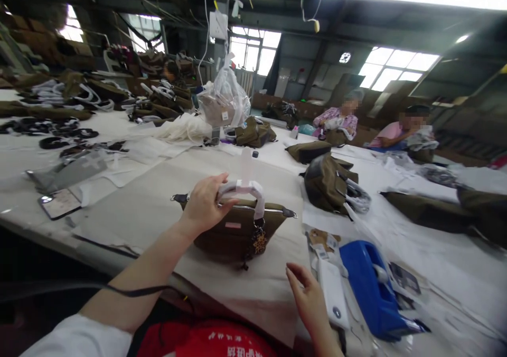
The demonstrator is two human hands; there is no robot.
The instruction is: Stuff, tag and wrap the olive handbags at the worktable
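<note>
An olive-brown handbag (233, 235) stands upright on the pale table covering, with a zipper along its top, a small pink label and a dark charm (259, 241) hanging at its right front. Its handle (257, 192) is wrapped in whitish material, and a translucent strip (246, 167) sticks up from it. My left hand (208, 204) is closed round the left side of the handle. To the right of the bag, my right hand (307, 293) is low over the table, fingers apart, holding nothing.
Right of my right hand lie a white device (331, 293) and a blue tool (368, 288). More olive bags (327, 182) rest farther right. A phone (60, 204) lies at the left edge. Two people (340, 119) sit across the table. Behind the bag hangs a plastic-wrapped bundle (225, 101).
</note>
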